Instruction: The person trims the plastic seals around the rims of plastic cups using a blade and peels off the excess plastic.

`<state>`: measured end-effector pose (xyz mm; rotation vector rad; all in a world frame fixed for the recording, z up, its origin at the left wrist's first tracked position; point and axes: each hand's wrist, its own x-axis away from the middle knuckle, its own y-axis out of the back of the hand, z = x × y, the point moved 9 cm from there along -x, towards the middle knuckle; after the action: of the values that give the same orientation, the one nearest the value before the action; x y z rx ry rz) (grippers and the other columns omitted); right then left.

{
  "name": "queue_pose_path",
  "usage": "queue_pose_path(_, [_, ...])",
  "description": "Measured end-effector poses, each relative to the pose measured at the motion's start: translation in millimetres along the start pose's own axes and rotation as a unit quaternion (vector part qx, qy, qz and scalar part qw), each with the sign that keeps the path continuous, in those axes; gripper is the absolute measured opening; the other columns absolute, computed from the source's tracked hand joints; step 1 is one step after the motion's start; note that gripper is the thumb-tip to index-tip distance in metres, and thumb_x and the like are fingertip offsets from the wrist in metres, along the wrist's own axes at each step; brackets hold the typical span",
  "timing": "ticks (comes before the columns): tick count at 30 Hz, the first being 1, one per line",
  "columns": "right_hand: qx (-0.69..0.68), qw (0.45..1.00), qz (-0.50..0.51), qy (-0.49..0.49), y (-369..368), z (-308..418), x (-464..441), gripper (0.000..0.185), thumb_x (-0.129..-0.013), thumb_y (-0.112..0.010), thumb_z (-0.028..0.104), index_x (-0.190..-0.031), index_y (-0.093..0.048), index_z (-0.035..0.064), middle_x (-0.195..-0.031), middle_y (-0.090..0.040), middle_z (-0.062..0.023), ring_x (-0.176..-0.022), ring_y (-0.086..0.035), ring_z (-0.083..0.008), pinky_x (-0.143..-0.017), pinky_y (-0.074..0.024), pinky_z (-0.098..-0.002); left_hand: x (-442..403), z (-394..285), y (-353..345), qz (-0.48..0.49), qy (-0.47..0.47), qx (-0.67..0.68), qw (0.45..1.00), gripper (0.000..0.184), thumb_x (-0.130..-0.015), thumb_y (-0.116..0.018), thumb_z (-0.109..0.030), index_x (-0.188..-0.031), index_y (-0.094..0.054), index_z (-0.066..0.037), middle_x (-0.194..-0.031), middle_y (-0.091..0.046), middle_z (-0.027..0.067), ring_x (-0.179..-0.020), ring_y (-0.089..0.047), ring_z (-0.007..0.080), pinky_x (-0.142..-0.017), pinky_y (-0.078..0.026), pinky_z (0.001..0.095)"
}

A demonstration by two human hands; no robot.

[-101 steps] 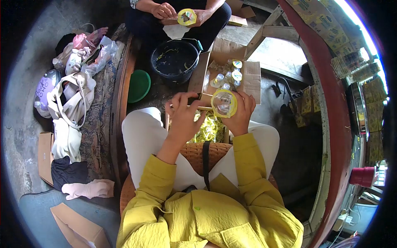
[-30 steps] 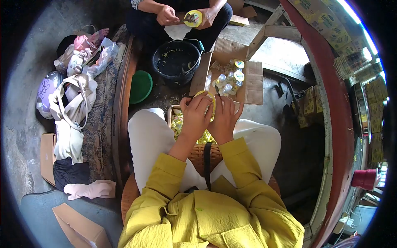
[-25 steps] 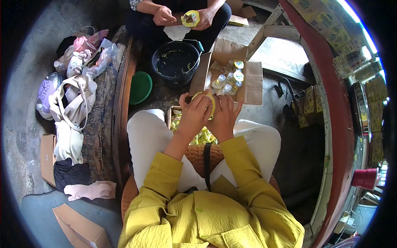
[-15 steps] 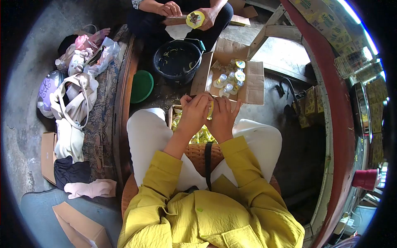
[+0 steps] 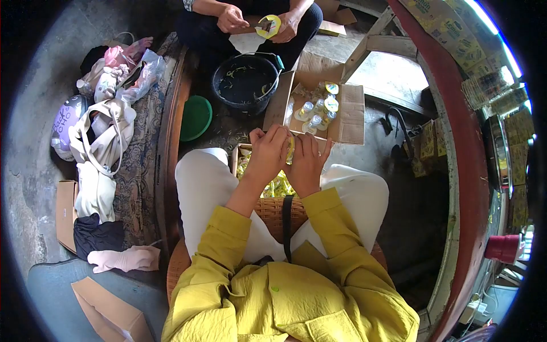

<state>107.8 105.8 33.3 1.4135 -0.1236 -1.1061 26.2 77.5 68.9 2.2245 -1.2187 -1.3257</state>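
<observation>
Floor (image 5: 364, 153) runs along the right, past the right knee (image 5: 364, 185), as far as the red beam (image 5: 476, 171), the widest open side by the hands; on the left a patterned mat (image 5: 137, 188) ends in a wooden edge (image 5: 176, 108) close by the left knee (image 5: 199, 171), so room is tighter there; ahead, the carton (image 5: 353, 114) has its flaps out and its near edge just past the right fingers, leaving little room forward; the bucket (image 5: 248, 106) is further ahead and to the left, with a green disc (image 5: 195, 118) just beside it; a box (image 5: 235, 161) of yellow strips (image 5: 276, 187) sits between the knees, under the hands; left hand (image 5: 270, 149) and right hand (image 5: 307, 157) come together above it; the left fingers are curled in, nearly closed, on one side of the cup (image 5: 290, 151); the right fingers, bent and slightly spread, grip its other side, the outermost one lifted off; whether they hold anything more I cannot tell; beyond the bucket a co-worker's hand (image 5: 288, 27) holds a second cup (image 5: 268, 27); the first shows only as a narrow yellow edge between the hands; smallest, bottles (image 5: 314, 121) stand in the carton
</observation>
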Motion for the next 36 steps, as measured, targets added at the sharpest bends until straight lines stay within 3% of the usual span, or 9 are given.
queue_pose_path(10, [-0.001, 1.0, -0.005, -0.003, -0.9, -0.5, 0.0, 0.056, -0.058, -0.071, 0.028, -0.104, -0.051, 0.0027, -0.11, -0.05, -0.0093, -0.109, -0.043, -0.0238, -0.1, -0.011, -0.058, -0.7, 2.1, -0.8, 0.001, 0.015, -0.01, 1.0, 0.006, -0.077, -0.053, -0.005, -0.081, -0.05, -0.007, -0.083, -0.055, 0.004, -0.075, -0.052, 0.0228, -0.075, -0.031, 0.0363])
queue_pose_path(13, [-0.019, 1.0, 0.002, -0.021, -0.7, -6.1, -4.0, 0.056, -0.058, -0.071, 0.028, -0.104, -0.051, 0.0028, -0.11, -0.048, -0.0106, -0.109, -0.043, -0.0249, -0.1, -0.0104, -0.0567, -5.8, -4.9, 5.2, 0.016, -0.031, 0.048, 0.998, 0.019, -0.075, -0.059, -0.012, -0.09, -0.05, -0.006, -0.094, -0.054, 0.0063, -0.089, -0.052, 0.022, -0.082, -0.031, 0.0366])
queue_pose_path(16, [-0.055, 0.997, 0.008, -0.056, -3.3, -21.6, -6.2, 0.059, -0.059, -0.071, 0.031, -0.107, -0.05, 0.0032, -0.109, -0.047, -0.0113, -0.109, -0.041, -0.0263, -0.1, -0.0089, -0.0551, -10.9, -18.8, 32.3, 0.005, -0.029, 0.006, 1.0, 0.046, -0.068, -0.068, -0.023, -0.104, -0.045, -0.005, -0.11, -0.047, 0.0112, -0.106, -0.045, 0.0242, -0.087, -0.031, 0.0368])
queue_pose_path(19, [-0.177, 0.979, -0.053, -0.082, 6.8, -34.0, -4.0, 0.062, -0.061, -0.07, 0.035, -0.11, -0.049, 0.0035, -0.107, -0.046, -0.0116, -0.11, -0.039, -0.0279, -0.1, -0.0079, -0.0541, 4.6, 5.6, 47.7, -0.057, 0.044, 0.047, 0.996, 0.078, -0.058, -0.075, -0.021, -0.121, -0.032, -0.002, -0.117, -0.037, 0.0157, -0.11, -0.037, 0.0284, -0.088, -0.03, 0.0375])
queue_pose_path(22, [-0.196, 0.978, -0.038, -0.057, 12.8, -28.7, -7.6, 0.065, -0.062, -0.069, 0.04, -0.112, -0.048, 0.004, -0.107, -0.046, -0.0125, -0.111, -0.038, -0.0286, -0.1, -0.0079, -0.0538, 10.8, 14.4, 31.2, 0.026, 0.102, 0.089, 0.99, 0.085, -0.054, -0.079, -0.024, -0.12, -0.03, -0.001, -0.116, -0.034, 0.0151, -0.106, -0.036, 0.0271, -0.087, -0.031, 0.0368])
queue_pose_path(23, [-0.19, 0.98, -0.044, -0.049, 13.9, -26.5, -7.0, 0.064, -0.063, -0.068, 0.04, -0.112, -0.049, 0.0038, -0.108, -0.045, -0.0126, -0.111, -0.038, -0.0285, -0.1, -0.0077, -0.0538, 10.9, 8.7, 27.9, 0.038, 0.097, 0.087, 0.991, 0.084, -0.053, -0.08, -0.027, -0.117, -0.033, -0.002, -0.113, -0.037, 0.0139, -0.099, -0.038, 0.0266, -0.087, -0.032, 0.0366])
queue_pose_path(26, [-0.172, 0.984, -0.053, -0.015, 12.3, -17.7, -3.8, 0.061, -0.064, -0.067, 0.041, -0.109, -0.049, 0.0035, -0.109, -0.044, -0.0125, -0.111, -0.038, -0.0281, -0.1, -0.007, -0.0539, 9.1, -5.0, 22.1, 0.029, 0.079, 0.123, 0.989, 0.079, -0.053, -0.08, -0.032, -0.113, -0.037, -0.005, -0.109, -0.039, 0.0128, -0.103, -0.037, 0.0279, -0.087, -0.03, 0.0383])
queue_pose_path(34, [-0.193, 0.981, -0.025, 0.02, 36.9, 4.0, -13.9, 0.06, -0.062, -0.068, 0.03, -0.111, -0.047, 0.0038, -0.114, -0.042, -0.0117, -0.113, -0.037, -0.0265, -0.101, -0.0059, -0.0543, 18.8, -0.9, 32.3, -0.134, 0.032, 0.313, 0.94, 0.084, -0.051, -0.084, -0.013, -0.114, -0.029, -0.006, -0.11, -0.041, 0.0136, -0.104, -0.047, 0.0234, -0.088, -0.041, 0.0339])
queue_pose_path(36, [-0.169, 0.985, -0.042, 0.008, 53.5, 3.0, -19.6, 0.052, -0.064, -0.068, 0.023, -0.11, -0.051, 0.0056, -0.111, -0.046, -0.0113, -0.109, -0.04, -0.0268, -0.099, -0.0145, -0.0485, 18.8, 5.6, 48.2, -0.178, 0.044, 0.321, 0.929, 0.086, -0.051, -0.084, -0.011, -0.115, -0.026, -0.007, -0.11, -0.041, 0.0133, -0.103, -0.048, 0.0217, -0.088, -0.042, 0.0327])
